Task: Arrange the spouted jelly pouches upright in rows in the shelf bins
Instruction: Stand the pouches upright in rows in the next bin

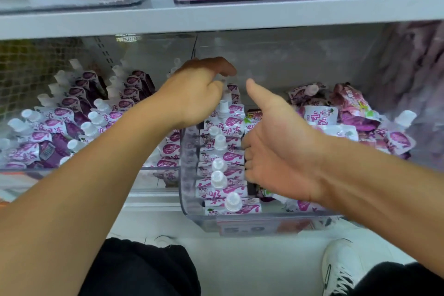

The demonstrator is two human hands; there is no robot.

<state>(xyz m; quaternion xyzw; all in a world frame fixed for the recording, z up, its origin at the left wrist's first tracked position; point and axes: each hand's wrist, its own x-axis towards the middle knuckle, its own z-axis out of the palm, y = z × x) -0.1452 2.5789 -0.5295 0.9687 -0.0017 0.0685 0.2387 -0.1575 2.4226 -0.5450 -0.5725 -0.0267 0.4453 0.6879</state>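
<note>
Two clear shelf bins hold purple-and-white spouted jelly pouches. Far left, the left bin (14, 168) carries pouches (72, 113) leaning in loose rows. At centre, the left hand (197, 96) reaches over the far end of an upright pouch row (223, 158) in the right bin (189, 214), fingers curled on a cap there. Beside the row, the right hand (276, 151) presses its curled fingers against the pouches' side, thumb raised. Farther right, loose pouches (336, 122) lie jumbled.
</note>
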